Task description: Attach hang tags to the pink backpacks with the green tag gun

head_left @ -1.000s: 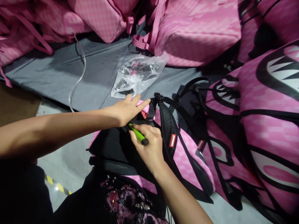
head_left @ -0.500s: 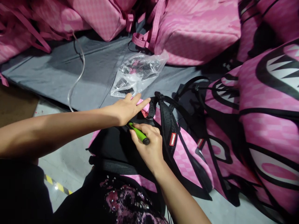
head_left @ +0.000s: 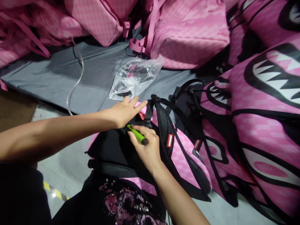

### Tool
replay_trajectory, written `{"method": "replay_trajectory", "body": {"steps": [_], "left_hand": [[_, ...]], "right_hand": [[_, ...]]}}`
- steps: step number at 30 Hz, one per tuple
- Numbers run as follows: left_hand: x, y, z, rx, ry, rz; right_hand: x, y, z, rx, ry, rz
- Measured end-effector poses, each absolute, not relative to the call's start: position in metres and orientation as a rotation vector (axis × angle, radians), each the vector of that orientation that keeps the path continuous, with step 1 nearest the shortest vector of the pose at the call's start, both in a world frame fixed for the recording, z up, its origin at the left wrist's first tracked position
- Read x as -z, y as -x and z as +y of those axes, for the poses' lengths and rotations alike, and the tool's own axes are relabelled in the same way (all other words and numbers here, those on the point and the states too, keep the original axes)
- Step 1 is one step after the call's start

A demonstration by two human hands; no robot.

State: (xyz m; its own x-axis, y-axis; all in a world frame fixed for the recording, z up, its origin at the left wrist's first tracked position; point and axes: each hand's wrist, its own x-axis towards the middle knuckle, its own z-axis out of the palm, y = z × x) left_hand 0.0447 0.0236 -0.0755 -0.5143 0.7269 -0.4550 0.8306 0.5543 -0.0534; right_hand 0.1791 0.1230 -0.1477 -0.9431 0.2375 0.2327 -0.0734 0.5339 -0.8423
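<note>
A: Count of hands and tools?

B: Two bare hands: one left hand (head_left: 123, 110), one right hand (head_left: 145, 147). One green pen-shaped tool with a black tip (head_left: 137, 135).

A: Bags?

B: One pink checkered backpack with black mesh straps (head_left: 180, 153) under the hands. Further pink bags are piled around; their edges overlap, so an exact number cannot be told.

A: Other items?

B: One clear plastic bag of small dark parts (head_left: 133, 76), one clear thin tube (head_left: 76, 81), one grey fabric sheet (head_left: 58, 78).

Green pen-like tool (head_left: 137, 135), black-tipped, tilted, lying against pink backpack (head_left: 182, 153); backpack on its front, black back panel up.
</note>
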Motion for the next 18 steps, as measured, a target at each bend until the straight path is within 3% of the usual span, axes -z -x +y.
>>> {"method": "replay_trajectory", "body": {"steps": [18], "left_hand": [[0.0738,-0.0446,0.0206,0.334,-1.291,2.418]], "right_hand": [[0.1450,-0.1796,0.1223,-1.319,0.090,-2.491]]}}
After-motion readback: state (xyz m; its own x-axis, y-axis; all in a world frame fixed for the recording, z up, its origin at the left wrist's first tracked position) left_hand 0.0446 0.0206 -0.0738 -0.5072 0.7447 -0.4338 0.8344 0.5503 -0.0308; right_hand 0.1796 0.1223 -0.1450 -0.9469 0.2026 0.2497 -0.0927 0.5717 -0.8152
